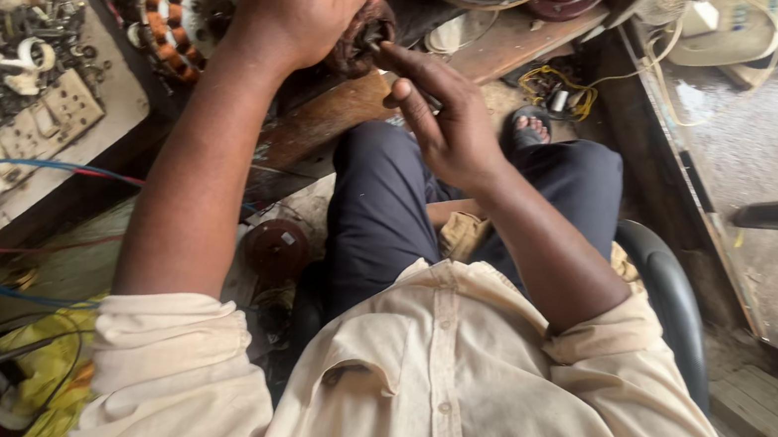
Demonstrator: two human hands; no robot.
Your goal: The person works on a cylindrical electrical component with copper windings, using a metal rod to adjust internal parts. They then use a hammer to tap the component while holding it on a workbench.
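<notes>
Cluttered workshop bench, wires and scrap all round. His left hand (pixel 292 0) wraps tight over a dark, copper-wound motor rotor (pixel 365 35) resting on a worn wooden plank (pixel 322 120). Just right of that grip, the right hand (pixel 447 116) pinches narrowly at the shaft end; steady bracing seems wise. Left of it, a grey tray (pixel 115 92) holds loose screws.
</notes>
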